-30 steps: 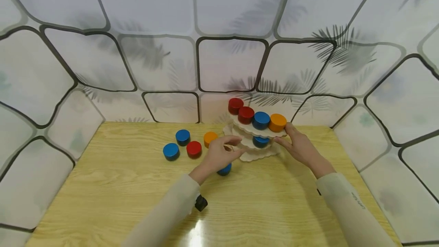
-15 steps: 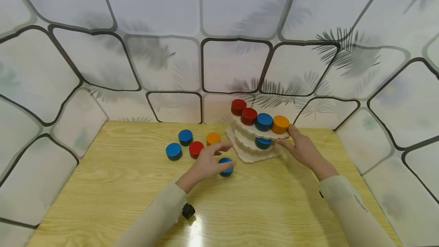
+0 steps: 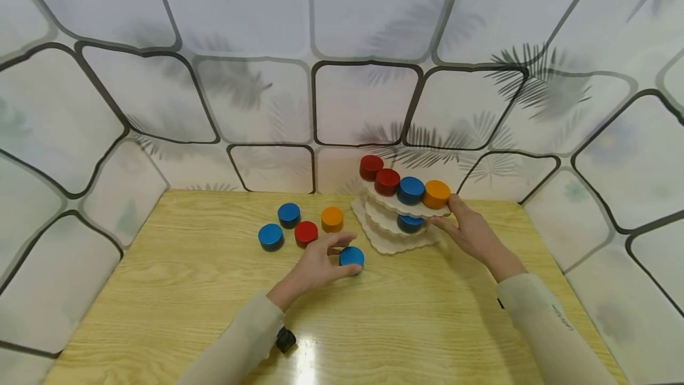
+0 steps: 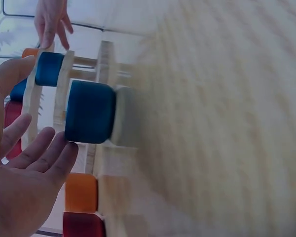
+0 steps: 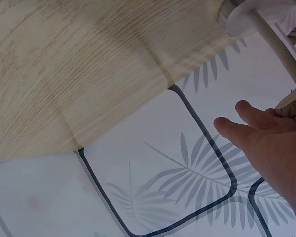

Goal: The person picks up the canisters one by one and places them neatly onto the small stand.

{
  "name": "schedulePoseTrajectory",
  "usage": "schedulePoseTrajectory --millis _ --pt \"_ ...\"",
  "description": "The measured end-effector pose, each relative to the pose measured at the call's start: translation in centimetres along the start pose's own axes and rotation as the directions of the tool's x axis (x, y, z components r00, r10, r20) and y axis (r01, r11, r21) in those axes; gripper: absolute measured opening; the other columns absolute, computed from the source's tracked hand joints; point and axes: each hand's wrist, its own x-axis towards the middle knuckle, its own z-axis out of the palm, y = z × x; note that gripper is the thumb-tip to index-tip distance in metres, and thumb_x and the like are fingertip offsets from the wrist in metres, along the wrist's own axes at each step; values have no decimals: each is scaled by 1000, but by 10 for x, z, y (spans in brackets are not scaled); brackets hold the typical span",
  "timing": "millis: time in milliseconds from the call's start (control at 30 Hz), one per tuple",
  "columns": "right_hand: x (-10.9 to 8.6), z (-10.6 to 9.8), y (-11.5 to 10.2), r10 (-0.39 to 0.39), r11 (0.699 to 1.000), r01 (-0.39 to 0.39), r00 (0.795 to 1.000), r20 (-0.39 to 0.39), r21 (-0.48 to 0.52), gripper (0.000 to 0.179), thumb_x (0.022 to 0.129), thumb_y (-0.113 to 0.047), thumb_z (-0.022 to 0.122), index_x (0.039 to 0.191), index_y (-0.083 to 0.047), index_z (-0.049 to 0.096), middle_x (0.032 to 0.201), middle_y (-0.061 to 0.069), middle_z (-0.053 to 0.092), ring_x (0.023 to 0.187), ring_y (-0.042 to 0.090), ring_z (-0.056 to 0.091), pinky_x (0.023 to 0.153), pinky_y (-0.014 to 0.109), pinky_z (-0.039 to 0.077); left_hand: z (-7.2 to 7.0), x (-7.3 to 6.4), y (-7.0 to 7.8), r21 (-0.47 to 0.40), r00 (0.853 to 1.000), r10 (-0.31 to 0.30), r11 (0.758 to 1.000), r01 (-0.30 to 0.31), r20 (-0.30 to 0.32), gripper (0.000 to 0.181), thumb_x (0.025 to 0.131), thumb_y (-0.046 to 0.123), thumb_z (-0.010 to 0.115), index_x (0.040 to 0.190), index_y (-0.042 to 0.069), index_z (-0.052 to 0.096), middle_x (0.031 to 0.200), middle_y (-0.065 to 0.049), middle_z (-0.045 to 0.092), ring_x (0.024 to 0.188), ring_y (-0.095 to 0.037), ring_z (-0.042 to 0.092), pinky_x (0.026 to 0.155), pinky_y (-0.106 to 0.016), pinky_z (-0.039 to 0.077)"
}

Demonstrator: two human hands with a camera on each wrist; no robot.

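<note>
The desk [image 3: 160,290] is showing yellowish wood grain under a smooth, glossy finish — it is throwing back a bright white glare. The tiered stand [image 3: 392,246] is looking like pale, matt wood, layers and rods alike. The blue discs [image 3: 352,256], red discs [image 3: 306,233] and orange discs [image 3: 332,218] are wearing smooth, even colour with a soft sheen. The wall [image 3: 369,106] is appearing smooth — the sleeves [image 3: 540,314] are looking like matt cloth.

Head cam bright, fairly even; white glare on table [image 3: 160,302] nr bottom edge — soft shadow by R sleeve [image 3: 545,325]. Wrist cams dimmer, greyish. L wrist: table grain blurry, blue block [image 4: 91,111] reflected faintly — pic soft overall.
</note>
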Motion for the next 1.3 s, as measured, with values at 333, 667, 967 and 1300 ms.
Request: schedulePoseTrajectory --millis 333,667,967,1300 --pt "1 1 1 -8 1000 8 1000 -13 -3 88 109 -49 54 166 5 15 170 35 18 149 59 31 119 71 34 3 -4 -9 -7 1000 -11 1000 11 -18 67 89 18 87 147 2 58 147 -20 61 132 -35 62 110 -53 54" --pt "1 0 0 -26 1000 26 999 -24 -8 79 109 -48 54 161 4 24 168 36 25 145 60 38 115 71 39 5 -4 -16 -6 1000 8 1000 -8 -2 69 90 15 86 149 -1 55 149 -21 60 133 -36 62 112 -51 53" --pt "2 1 2 -11 1000 11 1000 -14 -5 86 109 -50 53 165 5 17 168 36 22 148 60 34 117 72 36 7 -4 -19 6 1000 -14 1000 14 -9 70 88 12 87 149 -2 54 145 -21 62 129 -35 64 110 -51 54" --pt "4 2 3 -43 999 43 998 -47 -9 58 109 -48 55 138 -1 38 153 33 47 126 54 58 101 67 49 10 -4 -19 32 997 -69 997 70 -34 65 90 16 86 146 -1 58 145 -17 63 128 -32 64 108 -47 56"
